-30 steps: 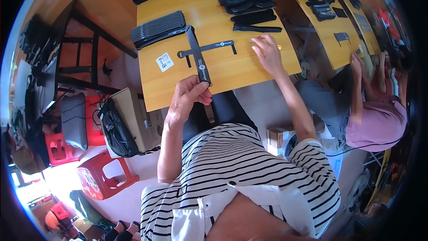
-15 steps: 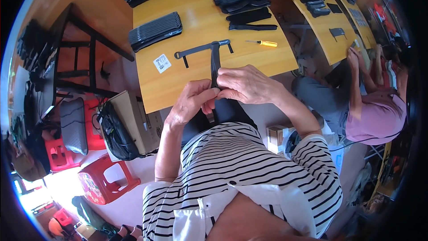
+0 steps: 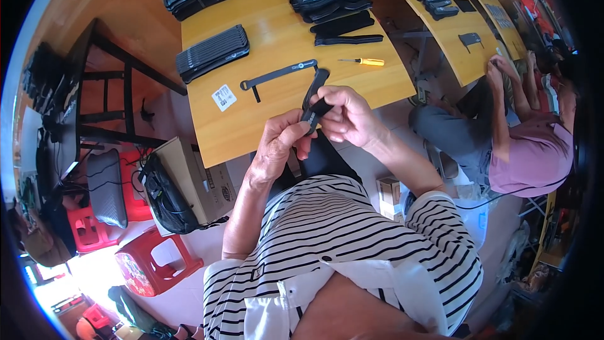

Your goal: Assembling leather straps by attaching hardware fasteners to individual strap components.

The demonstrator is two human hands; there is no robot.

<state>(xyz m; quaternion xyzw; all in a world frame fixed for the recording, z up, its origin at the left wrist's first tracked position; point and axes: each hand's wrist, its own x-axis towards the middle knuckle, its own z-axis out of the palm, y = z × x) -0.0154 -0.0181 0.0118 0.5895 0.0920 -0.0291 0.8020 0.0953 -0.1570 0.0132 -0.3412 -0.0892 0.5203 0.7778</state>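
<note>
1. Black bracket piece (image 3: 313, 97) sits mid-frame at the wooden table's (image 3: 264, 119) near edge, pinched between both hands.
2. Left hand (image 3: 280, 145) grips its lower end; right hand (image 3: 343, 116) clasps the middle.
3. Yellow-handled screwdriver (image 3: 362, 61) lies upper right of them.

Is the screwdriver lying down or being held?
Lying down: the yellow-handled screwdriver rests flat on the wooden table, apart from both hands.

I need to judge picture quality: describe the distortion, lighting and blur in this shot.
Head view: fisheye bends the wooden table edges, black rim around; bright glare at lower left washes out the floor; both hands and the black part between them look sharp, no evident motion blur.
</note>
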